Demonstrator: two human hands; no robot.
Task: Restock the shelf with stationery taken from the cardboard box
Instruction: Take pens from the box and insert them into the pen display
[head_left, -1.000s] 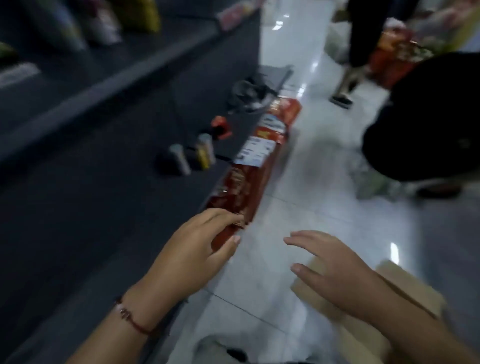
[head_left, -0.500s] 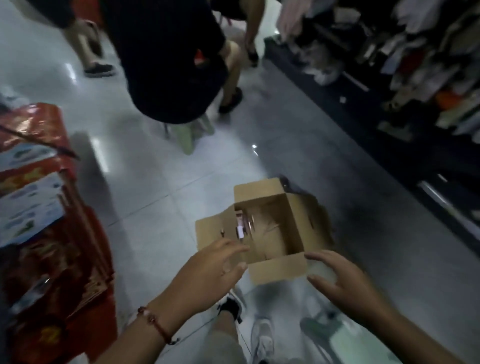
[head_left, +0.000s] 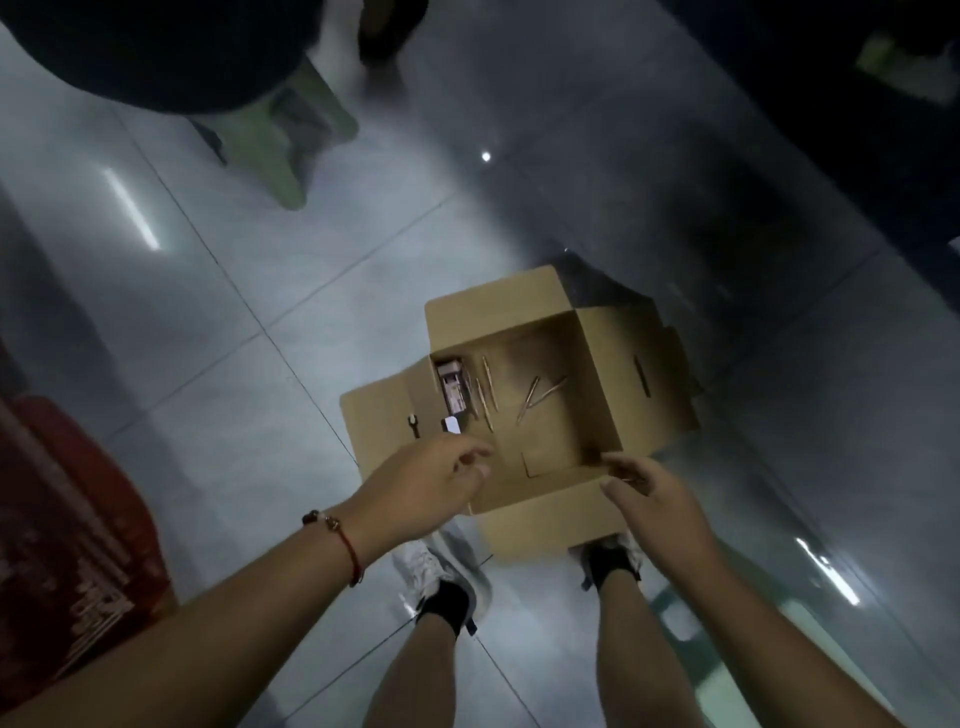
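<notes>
Head view looks straight down at an open cardboard box (head_left: 566, 447) standing on the grey tiled floor (head_left: 260, 291), just in front of the person's 2 feet. Both forearms reach forward and down toward it. The left hand (head_left: 431, 486), with a red cord bracelet (head_left: 345, 540) on its wrist, hangs over the box's near left corner; its fingers are loosely curled and hold nothing, the fingertips pointing into the opening. The right hand (head_left: 657, 491) is at the near right corner, fingers relaxed and slightly bent, their tips at the edge of the near flap; whether they touch the cardboard I cannot tell. Inside the box, a small packet (head_left: 453, 392) stands against the left wall and several thin pens (head_left: 487, 392) lie loose on the bottom beside it. A red printed carton (head_left: 67, 561) sits at the left edge, and a pale green stool (head_left: 296, 140) stands farther off on the floor.
</notes>
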